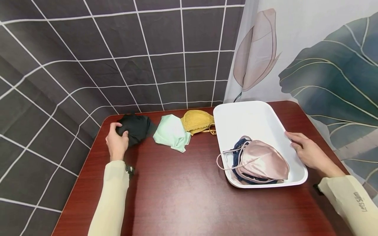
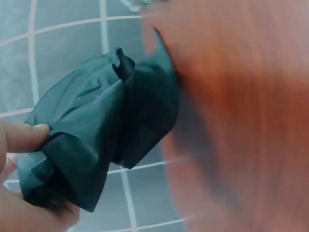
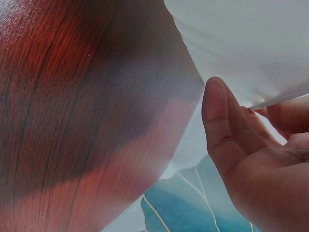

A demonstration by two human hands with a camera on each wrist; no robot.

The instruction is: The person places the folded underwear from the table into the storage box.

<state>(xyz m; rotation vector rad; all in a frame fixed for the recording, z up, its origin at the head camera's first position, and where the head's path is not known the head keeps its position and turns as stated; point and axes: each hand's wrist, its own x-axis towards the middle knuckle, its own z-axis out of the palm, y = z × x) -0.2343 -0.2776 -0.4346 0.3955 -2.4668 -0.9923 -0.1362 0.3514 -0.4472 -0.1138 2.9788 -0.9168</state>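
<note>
My left hand [image 1: 117, 139] grips a folded black bra [image 1: 135, 128] at the table's far left corner. Thumb and fingers pinch one end of its smooth cloth [image 2: 91, 111] in the left wrist view. To its right lie a mint green bra [image 1: 171, 131] and a yellow lace bra [image 1: 197, 121]. On the right, my right hand [image 1: 308, 150] holds the right rim of a white plastic tray [image 1: 245, 116], the edge between thumb and fingers. Inside the tray's near end, a pink satin bra [image 1: 264, 160] rests over a navy one [image 1: 236, 159], with a pink strap looping over the left rim.
The dark red wooden table [image 1: 177, 196] ends at a grey tiled-pattern curtain [image 1: 165, 65] behind and to the left. A pale curtain [image 1: 265, 65] with leaf prints hangs at the back right. The tray stands close to the table's right edge.
</note>
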